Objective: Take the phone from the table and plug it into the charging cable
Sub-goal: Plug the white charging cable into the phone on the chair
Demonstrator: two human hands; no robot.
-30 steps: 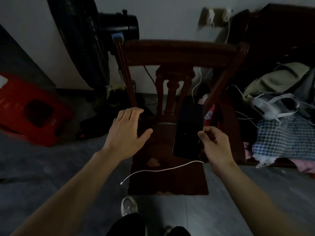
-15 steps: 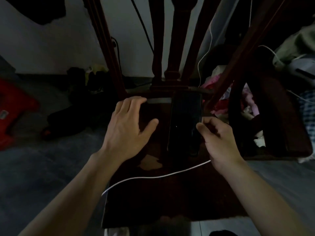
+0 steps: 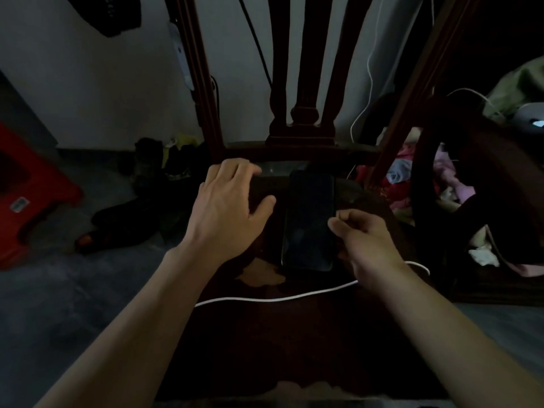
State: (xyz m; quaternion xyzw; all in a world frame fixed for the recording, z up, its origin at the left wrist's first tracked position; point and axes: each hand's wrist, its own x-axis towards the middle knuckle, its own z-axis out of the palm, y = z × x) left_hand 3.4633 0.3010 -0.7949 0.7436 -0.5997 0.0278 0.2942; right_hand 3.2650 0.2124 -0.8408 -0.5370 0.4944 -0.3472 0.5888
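A dark wooden chair seat (image 3: 294, 334) carries the things, its slatted back (image 3: 303, 69) against a pale wall; the floor is grey, with a red plastic object (image 3: 32, 195) at the left and heaped clothes (image 3: 412, 184) at the right. The phone (image 3: 309, 222) lies flat, screen dark, toward the seat's back edge, its long axis running front to back. A white charging cable (image 3: 279, 298) crosses the seat just in front of it. The left hand (image 3: 229, 210) is spread, its grip apart, beside the phone. The right hand (image 3: 368, 242) pinches the phone's right edge. No writing is readable.
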